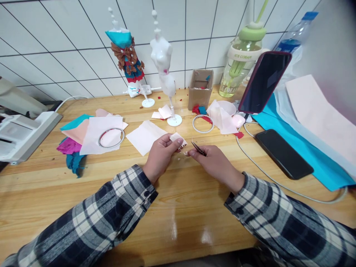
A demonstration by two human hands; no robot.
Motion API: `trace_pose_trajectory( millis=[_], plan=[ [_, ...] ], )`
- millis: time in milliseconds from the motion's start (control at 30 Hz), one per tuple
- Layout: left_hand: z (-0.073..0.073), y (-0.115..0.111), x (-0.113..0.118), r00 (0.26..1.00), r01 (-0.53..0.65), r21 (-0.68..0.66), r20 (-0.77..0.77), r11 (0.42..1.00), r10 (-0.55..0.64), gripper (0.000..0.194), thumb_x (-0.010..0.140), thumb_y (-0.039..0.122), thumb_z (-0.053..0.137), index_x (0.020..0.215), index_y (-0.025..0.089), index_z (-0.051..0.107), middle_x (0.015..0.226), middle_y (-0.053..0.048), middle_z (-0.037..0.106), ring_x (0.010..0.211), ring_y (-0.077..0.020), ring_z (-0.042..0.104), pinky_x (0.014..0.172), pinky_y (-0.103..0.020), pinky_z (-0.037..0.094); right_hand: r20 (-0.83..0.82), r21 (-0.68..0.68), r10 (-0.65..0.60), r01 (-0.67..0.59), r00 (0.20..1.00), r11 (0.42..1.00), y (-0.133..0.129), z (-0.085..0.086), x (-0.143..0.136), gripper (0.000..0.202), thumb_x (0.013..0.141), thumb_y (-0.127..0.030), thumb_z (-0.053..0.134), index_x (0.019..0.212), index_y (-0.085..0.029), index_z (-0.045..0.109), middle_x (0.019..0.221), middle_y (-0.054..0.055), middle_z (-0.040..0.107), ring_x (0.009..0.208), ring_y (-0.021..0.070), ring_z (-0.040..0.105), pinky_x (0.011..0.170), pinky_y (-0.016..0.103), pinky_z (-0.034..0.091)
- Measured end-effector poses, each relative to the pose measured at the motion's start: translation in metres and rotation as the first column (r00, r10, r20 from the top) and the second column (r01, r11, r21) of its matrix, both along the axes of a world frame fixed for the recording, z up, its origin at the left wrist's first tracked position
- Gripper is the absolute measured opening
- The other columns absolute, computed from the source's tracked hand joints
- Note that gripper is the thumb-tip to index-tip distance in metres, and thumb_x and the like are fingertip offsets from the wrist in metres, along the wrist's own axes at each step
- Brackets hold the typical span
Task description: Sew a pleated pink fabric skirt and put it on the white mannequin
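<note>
My left hand [162, 154] pinches a small folded piece of pale pink paper [178, 139] whose lower right edge is cut ragged. Just right of it, my right hand [214, 159] holds small dark scissors [198, 148], their tips pointing up and left, apart from the paper. A small pale scrap [186, 152] is at the right fingertips, and tiny bits lie on the wood between the hands. Beyond my left hand lies a pale pink sheet [144, 137]. A bare white mannequin [164, 63] stands behind it on a round base.
A dressed mannequin [128, 55], small cardboard box [200, 89], green-lidded cup [240, 63] and propped phone [265, 81] line the back. Metal rings [203, 131] and coloured paper [75, 135] lie nearer. At right are a flat phone [283, 154], cable [267, 178] and blue sheet [300, 148].
</note>
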State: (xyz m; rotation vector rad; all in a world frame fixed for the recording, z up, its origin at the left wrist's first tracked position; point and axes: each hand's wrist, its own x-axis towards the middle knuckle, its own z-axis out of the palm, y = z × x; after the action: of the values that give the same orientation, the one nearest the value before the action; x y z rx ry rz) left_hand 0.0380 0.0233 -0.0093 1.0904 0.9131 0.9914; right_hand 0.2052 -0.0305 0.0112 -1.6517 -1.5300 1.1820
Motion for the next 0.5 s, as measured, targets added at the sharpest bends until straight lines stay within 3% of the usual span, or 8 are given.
trace_pose_trajectory(
  millis=[100, 233, 500],
  plan=[
    [0.000, 0.000, 0.001, 0.997, -0.034, -0.022, 0.062, 0.999, 0.036, 0.024, 0.072, 0.033, 0.077, 0.081, 0.016, 0.062, 0.074, 0.002, 0.063, 0.069, -0.0104, 0.056, 0.068, -0.023, 0.044, -0.015, 0.042, -0.031, 0.031, 0.999, 0.999, -0.004, -0.003, -0.003, 0.029, 0.091, -0.044, 0.049, 0.105, -0.020, 0.059, 0.079, 0.001, 0.063, 0.071, 0.0165, 0.056, 0.065, 0.029, 0.040],
    [0.002, 0.000, 0.002, 0.993, -0.025, -0.056, 0.115, 0.998, 0.032, 0.023, 0.071, 0.031, 0.077, 0.081, 0.016, 0.062, 0.073, 0.003, 0.063, 0.067, -0.0094, 0.056, 0.068, -0.023, 0.044, -0.081, 0.084, 0.047, -0.040, 0.996, 0.996, -0.013, -0.009, -0.009, 0.030, 0.099, -0.045, 0.030, 0.099, -0.022, 0.049, 0.076, -0.001, 0.057, 0.062, 0.0132, 0.053, 0.059, 0.027, 0.040],
    [0.001, 0.000, 0.000, 0.993, 0.036, -0.041, 0.110, 0.999, -0.032, 0.020, 0.076, 0.030, 0.075, 0.078, 0.016, 0.061, 0.071, 0.002, 0.060, 0.067, -0.0096, 0.054, 0.067, -0.023, 0.042, -0.157, 0.042, 0.166, -0.162, 0.974, 0.986, -0.016, -0.012, -0.016, 0.019, 0.100, -0.042, 0.033, 0.100, -0.023, 0.038, 0.071, -0.004, 0.061, 0.056, 0.0111, 0.058, 0.055, 0.024, 0.042]
  ],
)
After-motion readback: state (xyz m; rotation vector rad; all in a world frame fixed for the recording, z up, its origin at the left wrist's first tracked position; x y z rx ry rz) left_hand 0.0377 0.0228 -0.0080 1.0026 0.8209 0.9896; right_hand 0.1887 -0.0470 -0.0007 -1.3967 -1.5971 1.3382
